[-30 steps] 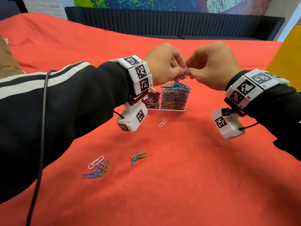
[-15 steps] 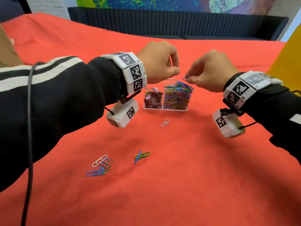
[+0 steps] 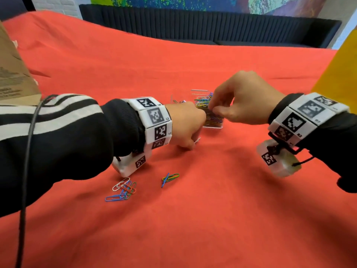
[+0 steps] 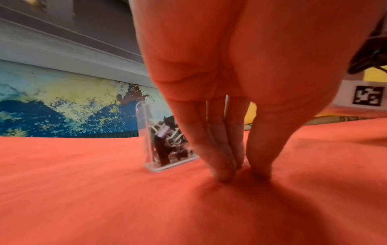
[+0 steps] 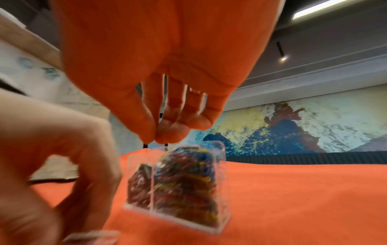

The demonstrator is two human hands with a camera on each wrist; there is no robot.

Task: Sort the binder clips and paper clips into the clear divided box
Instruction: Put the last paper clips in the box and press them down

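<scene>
Over the clear divided box (image 3: pixel 212 126), right hand (image 3: pixel 243 99) pinches — left hand (image 3: pixel 185 126) touches cloth (image 3: pixel 212 219).

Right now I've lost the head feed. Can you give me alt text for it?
Over a red cloth, the right hand pinches at the heaped coloured paper clips in the clear divided box, while the left hand picks at a white paper clip on the cloth. Two small piles of paper clips lie nearer the camera.
</scene>
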